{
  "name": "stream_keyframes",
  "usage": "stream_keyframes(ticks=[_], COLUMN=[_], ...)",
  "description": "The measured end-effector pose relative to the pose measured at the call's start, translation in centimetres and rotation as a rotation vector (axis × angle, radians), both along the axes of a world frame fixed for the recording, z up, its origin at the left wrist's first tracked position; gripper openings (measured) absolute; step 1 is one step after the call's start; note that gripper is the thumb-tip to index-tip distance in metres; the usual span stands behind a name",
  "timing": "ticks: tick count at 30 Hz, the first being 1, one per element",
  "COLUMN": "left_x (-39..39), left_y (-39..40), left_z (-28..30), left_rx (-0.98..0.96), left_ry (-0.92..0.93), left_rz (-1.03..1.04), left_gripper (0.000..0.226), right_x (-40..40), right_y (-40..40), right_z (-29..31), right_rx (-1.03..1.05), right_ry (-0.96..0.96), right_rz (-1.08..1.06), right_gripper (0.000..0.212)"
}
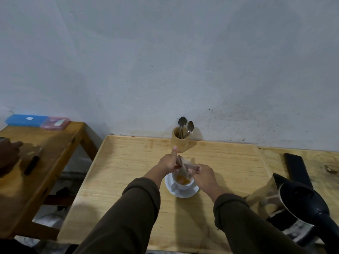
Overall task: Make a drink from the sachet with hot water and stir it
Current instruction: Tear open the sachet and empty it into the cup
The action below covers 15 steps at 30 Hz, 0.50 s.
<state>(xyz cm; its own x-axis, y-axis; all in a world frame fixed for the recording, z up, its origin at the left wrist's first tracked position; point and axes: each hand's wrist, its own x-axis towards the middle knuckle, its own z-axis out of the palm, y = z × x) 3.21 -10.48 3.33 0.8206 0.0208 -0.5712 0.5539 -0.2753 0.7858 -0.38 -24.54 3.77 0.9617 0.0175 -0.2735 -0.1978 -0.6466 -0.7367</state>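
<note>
Sachet (184,166) held tilted over white cup (183,182), mouth end down toward the cup opening. Pinched at upper end by left hand (167,163), index finger pointing up; pinched at other side by right hand (202,176), fingers curled closed on the paper. Orange-yellow contents visible in cup bottom (powder or liquid, cannot tell). Cup seated on white saucer (183,194), roughly mid tabletop (128,171), toward the far half. Both sleeves dark brown-olive, forearms reaching in from the near edge.

Wooden holder (180,139) upright at far edge against wall, two spoons (185,125) standing in it, bowls up. Black kettle (304,204) at near right corner, handle toward the near edge, partly cropped. Flat black object (298,170) lying beyond kettle near right edge, identity unclear.

Separate bench (45,147) to the left: blue box (26,120) and pink box (55,122) at its far edge, touching side by side; dark knife-like item (33,163) lying on it. Another person's hand (9,151) at left frame edge.
</note>
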Motion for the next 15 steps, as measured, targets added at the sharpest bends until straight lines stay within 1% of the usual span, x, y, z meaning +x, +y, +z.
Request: stream_keyframes(ticks=[2,4,5,6,7,9,10,12,15], left_x=[-0.1,-0.2,-0.2,-0.1,-0.1,-0.2,-0.3,-0.5,-1.0], left_y=[0.4,0.5,0.5,0.5,0.5,0.7,0.9,1.2,1.5], left_z=[-0.3,-0.3,-0.3,-0.3,-0.2,-0.1,0.1,0.2,0.2], left_rx=[-0.045,-0.056,-0.059,-0.070,-0.102,-0.188,-0.223,-0.254,-0.268], left_ry=[0.030,0.056,0.062,0.063,0.070,0.098,0.111,0.127,0.098], left_rz=[0.016,0.002,0.003,0.016,0.044,0.107,0.124,0.121,0.111], left_gripper=[0.079,0.082,0.081,0.078,0.073,0.060,0.054,0.041,0.025], right_x=[0.0,0.0,0.0,0.0,0.0,-0.1,-0.1,-0.2,-0.8], right_y=[-0.3,-0.2,-0.3,-0.3,-0.3,-0.6,-0.8,-1.2,-1.3], right_z=[0.0,0.1,0.0,-0.1,-0.1,-0.2,-0.3,0.0,0.8], right_rx=[-0.047,-0.101,-0.106,-0.101,-0.090,-0.117,-0.135,-0.167,-0.224], right_ry=[-0.027,-0.064,-0.070,-0.079,-0.084,-0.090,-0.095,-0.124,-0.251], right_rz=[0.044,0.086,0.087,0.088,0.091,0.097,0.098,0.079,0.033], right_gripper=[0.011,0.035,0.040,0.039,0.032,0.006,0.013,0.035,0.066])
